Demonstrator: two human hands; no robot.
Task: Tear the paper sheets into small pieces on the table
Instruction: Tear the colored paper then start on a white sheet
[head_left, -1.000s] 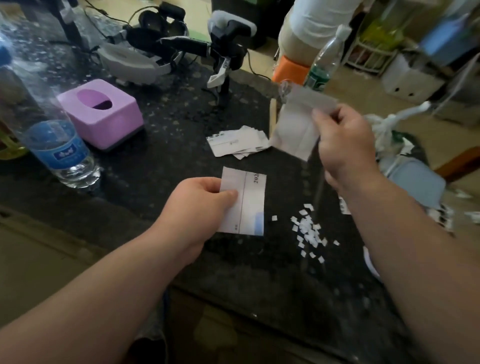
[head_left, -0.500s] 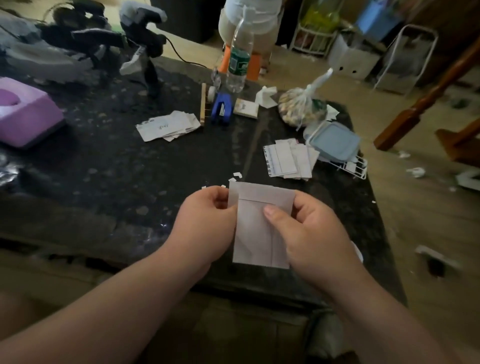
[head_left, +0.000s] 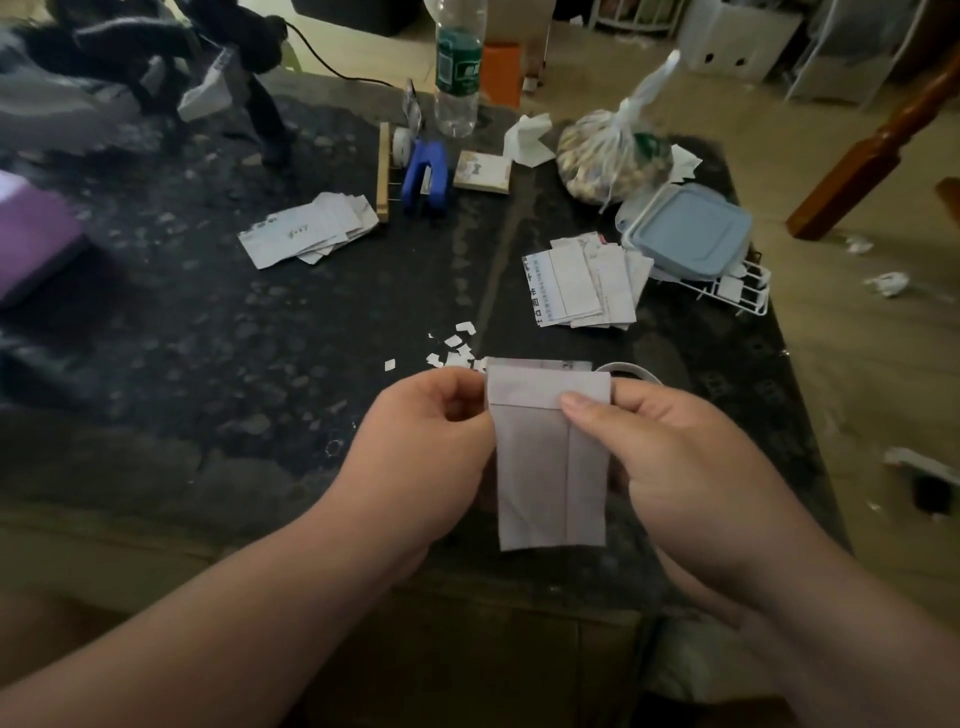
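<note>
I hold a stacked white paper sheet upright above the near part of the dark table. My left hand pinches its left edge near the top. My right hand pinches its right side, thumb across the front. Small torn paper pieces lie on the table just beyond my hands. One pile of paper sheets lies at the right, another pile of sheets lies further back at the left.
A purple tissue box sits at the left edge. At the back stand a water bottle, a blue stapler and a black device. A tied plastic bag and a blue-lidded container crowd the right.
A second ago each hand held its own piece, the right one raised. They came together on one stack, and the view swung right. Since half a second ago little has moved.
</note>
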